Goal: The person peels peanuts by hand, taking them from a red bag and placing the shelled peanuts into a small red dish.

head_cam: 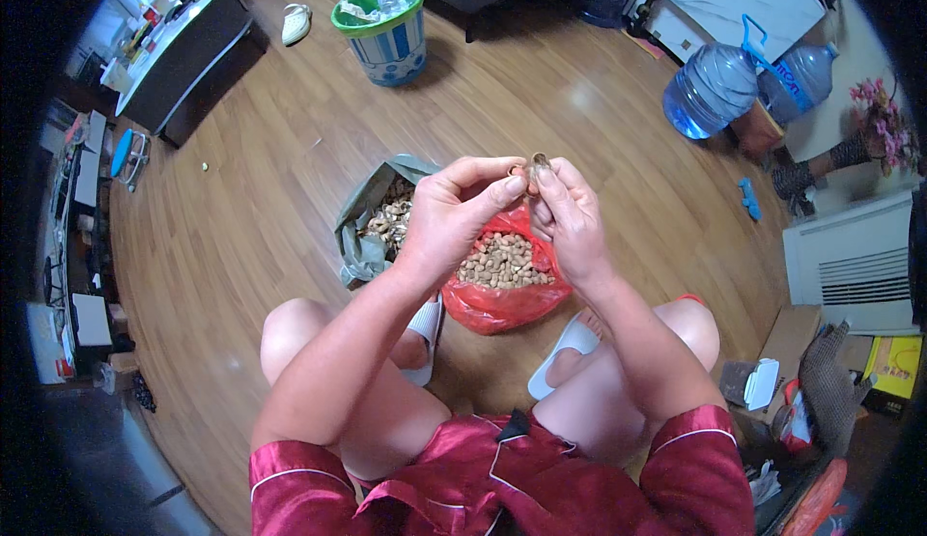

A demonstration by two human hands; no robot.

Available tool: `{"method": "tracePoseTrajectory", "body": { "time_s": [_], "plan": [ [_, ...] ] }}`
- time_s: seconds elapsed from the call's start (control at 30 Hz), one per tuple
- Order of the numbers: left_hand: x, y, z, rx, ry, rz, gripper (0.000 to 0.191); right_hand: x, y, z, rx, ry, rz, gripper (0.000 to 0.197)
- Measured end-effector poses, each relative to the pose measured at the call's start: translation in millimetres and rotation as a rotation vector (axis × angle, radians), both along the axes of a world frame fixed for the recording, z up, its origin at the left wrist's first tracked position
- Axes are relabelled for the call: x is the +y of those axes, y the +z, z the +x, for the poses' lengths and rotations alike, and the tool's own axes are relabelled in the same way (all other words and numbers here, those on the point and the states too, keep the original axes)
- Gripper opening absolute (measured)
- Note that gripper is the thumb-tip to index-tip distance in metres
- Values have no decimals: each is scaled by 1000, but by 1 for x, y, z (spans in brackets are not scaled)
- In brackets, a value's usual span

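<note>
Above an open red plastic bag [500,309], my two hands meet fingertip to fingertip over a cracked peanut. Between the thumb and forefinger of my left hand [460,206] is a piece of the peanut [516,172] with reddish skin showing. My right hand [567,210] pinches the brown peanut shell [539,161], which stands up past the thumb. Whole unshelled peanuts [503,261] fill the red bag below. To its left, a grey-green bag [355,246] holds empty shells [391,221], partly hidden behind my left hand.
White slippers [554,362] are on my feet either side of the red bag. Farther off on the wood floor [253,195] stands a lined waste bin [391,47]. Large water bottles [713,87] are at the right; a cardboard box [786,355] is near my right knee.
</note>
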State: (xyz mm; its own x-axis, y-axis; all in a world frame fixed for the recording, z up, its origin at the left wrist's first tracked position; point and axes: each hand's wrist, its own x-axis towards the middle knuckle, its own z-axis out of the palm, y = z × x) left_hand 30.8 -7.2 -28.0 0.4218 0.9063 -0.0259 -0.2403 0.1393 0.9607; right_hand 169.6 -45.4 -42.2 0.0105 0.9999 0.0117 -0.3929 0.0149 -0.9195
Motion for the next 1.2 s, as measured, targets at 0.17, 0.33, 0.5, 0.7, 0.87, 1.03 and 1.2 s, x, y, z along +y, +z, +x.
{"method": "tracePoseTrajectory", "body": {
  "time_s": [0.17, 0.33, 0.5, 0.7, 0.87, 1.03, 1.2],
  "plan": [
    [5, 3, -5, 510, 71, 1052, 21, 1, 1, -10, 324, 3, -312, 21],
    [4, 4, -9, 572, -13, 962, 23, 4, -8, -5, 404, 64, -443, 19],
    [12, -1, -17, 364, 47, 471, 20, 6, -9, -5, 371, 121, -412, 20],
    [32, 7, -49, 847, 165, 642, 31, 27, -23, -26, -32, 278, -357, 24],
    [46, 11, -73, 1204, 277, 799, 38, 72, -70, -56, -594, 100, -106, 30],
    [43, 24, -92, 1194, 310, 765, 36, 69, -68, -32, -552, 96, -326, 28],
    [14, 34, -72, 1233, 52, 893, 28, 41, -142, 17, -545, -20, -579, 17]
  ]
}}
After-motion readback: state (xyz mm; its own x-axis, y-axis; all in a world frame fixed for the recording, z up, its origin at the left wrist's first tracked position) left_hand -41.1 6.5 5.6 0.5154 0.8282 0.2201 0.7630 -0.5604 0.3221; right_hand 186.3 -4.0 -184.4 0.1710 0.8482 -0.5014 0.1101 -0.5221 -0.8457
